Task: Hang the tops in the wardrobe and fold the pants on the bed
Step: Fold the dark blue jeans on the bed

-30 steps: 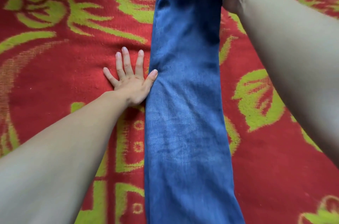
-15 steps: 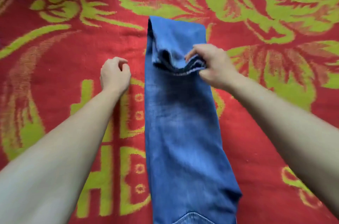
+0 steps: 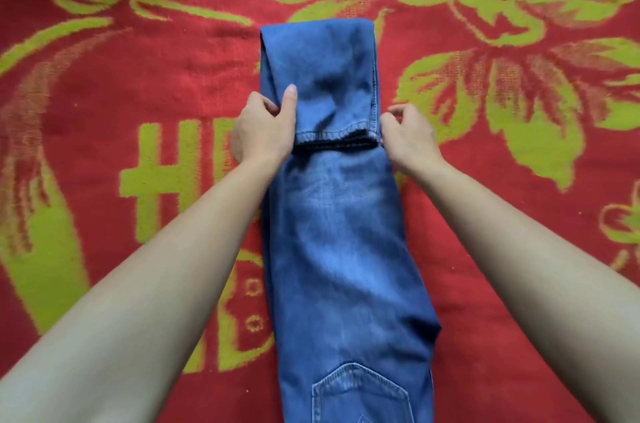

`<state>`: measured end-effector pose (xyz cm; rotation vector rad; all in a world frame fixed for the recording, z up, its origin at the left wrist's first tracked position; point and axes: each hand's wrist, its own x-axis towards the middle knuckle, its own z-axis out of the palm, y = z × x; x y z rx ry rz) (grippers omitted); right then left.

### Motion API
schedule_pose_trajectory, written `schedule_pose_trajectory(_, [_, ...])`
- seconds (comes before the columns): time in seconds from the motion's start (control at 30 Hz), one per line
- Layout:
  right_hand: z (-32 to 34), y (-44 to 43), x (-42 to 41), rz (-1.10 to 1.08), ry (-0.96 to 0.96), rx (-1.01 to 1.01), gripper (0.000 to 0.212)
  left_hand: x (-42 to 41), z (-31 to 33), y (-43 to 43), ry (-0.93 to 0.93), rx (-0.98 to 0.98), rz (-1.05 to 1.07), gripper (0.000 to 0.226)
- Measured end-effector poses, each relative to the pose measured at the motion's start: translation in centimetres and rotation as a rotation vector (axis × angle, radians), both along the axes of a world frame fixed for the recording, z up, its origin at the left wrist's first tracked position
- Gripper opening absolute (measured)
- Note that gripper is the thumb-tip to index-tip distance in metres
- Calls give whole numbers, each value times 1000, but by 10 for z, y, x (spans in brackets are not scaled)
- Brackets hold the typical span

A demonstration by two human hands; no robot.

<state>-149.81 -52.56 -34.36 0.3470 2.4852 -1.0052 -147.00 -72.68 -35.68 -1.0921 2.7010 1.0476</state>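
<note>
So the jeans (image 3: 339, 232) are laid out flat on the bed, on a red bed cover (image 3: 138, 69) with big lime-green leaf and flower shapes, running straight up the middle of the frame from the bottom edge to a bit above centre. The leg end is folded back over itself, so the fold sits at the top and the hem (image 3: 332, 136) lies straight across the denim around the middle of the frame, dark inside edge showing just under the stitching. Down at the bottom centre you can see a back pocket (image 3: 360, 391) with its double stitching, cut off by the frame edge. The left hand (image 3: 263, 131) is on the left edge of the folded-over layer right at the hem: thumb (image 3: 290, 100) lying on top of the denim, other fingers curled in at the side edge, so it's pinching that layer. The right hand (image 3: 408, 135) is at the opposite corner of the hem, just right of centre, fingers loosely curled with the thumb side against the seam edge. Honestly can't tell if it's actually got hold of the fabric or is just touching it. Both forearms come in from the bottom corners, one each side of the jeans.
</note>
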Motion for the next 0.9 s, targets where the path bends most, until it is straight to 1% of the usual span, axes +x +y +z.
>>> schedule_pose_trajectory(0.03, [1,0,-2,26,-25,34,29,2,0,4,-16,-21,-17,51])
schedule_pose_trajectory(0.1, [0,-1,-4,98,-97,128,57,7,1,10,-75,-90,-67,55])
schedule_pose_trajectory(0.13, [-2,-2,-6,105,-110,158,63,8,0,12,-105,-106,-88,57])
schedule_pose_trajectory(0.2, [-3,-5,-8,103,-98,193,66,9,-4,16,-148,-47,-109,63])
schedule_pose_trajectory(0.3, [-3,-10,-8,60,46,229,53,8,-10,20,-145,125,-11,64])
schedule_pose_trajectory(0.37, [-2,-14,-7,73,135,255,43,6,-12,20,-98,187,67,60])
schedule_pose_trajectory(0.47, [-3,-16,-9,139,135,250,24,6,-12,16,-34,321,117,43])
schedule_pose_trajectory(0.5, [-3,-15,-10,120,108,229,23,5,-10,15,-14,376,108,38])
schedule_pose_trajectory(0.53, [-1,-13,-13,78,94,197,26,3,-6,13,18,419,102,40])
schedule_pose_trajectory(0.6, [3,-14,-13,-16,158,126,24,0,3,11,125,449,122,47])
schedule_pose_trajectory(0.67, [8,-18,-8,-90,291,32,21,0,9,10,230,414,203,52])
schedule_pose_trajectory(0.7, [7,-19,-1,-106,325,-11,19,4,9,10,245,374,227,53])
schedule_pose_trajectory(0.73, [3,-17,7,-101,316,-31,17,12,7,10,227,320,224,56])
schedule_pose_trajectory(0.77, [-2,-14,16,-65,260,-17,15,23,2,10,163,260,187,58])
schedule_pose_trajectory(0.83, [-14,-6,34,59,63,71,10,49,-11,12,-84,126,40,58])
schedule_pose_trajectory(0.87, [-18,-2,39,105,-6,111,9,59,-17,12,-186,65,-28,56])
schedule_pose_trajectory(0.9, [-21,0,41,134,-32,136,8,64,-21,10,-234,22,-75,55])
